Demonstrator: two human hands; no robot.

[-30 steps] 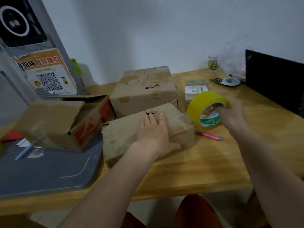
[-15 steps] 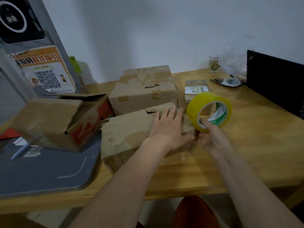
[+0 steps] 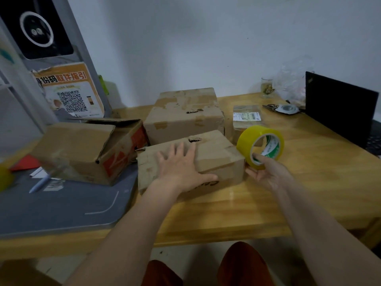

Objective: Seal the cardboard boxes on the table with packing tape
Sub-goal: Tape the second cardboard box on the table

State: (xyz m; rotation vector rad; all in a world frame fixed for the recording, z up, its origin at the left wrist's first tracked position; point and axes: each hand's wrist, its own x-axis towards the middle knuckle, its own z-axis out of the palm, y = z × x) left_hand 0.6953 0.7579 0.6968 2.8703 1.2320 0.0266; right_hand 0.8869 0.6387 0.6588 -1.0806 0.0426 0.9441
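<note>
With the left hand spread flat on the near cardboard box, the right hand gripped the yellow tape roll at its right end; taut, centred tape would seal best.

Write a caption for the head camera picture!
Left hand presses the nearest box; right hand holds yellow tape roll.

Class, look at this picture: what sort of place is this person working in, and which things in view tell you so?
Probably a small parcel pickup or mailing point. A QR-code pickup poster hangs at left, several worn cardboard boxes crowd the wooden table, and a labelled parcel lies near a laptop.
</note>
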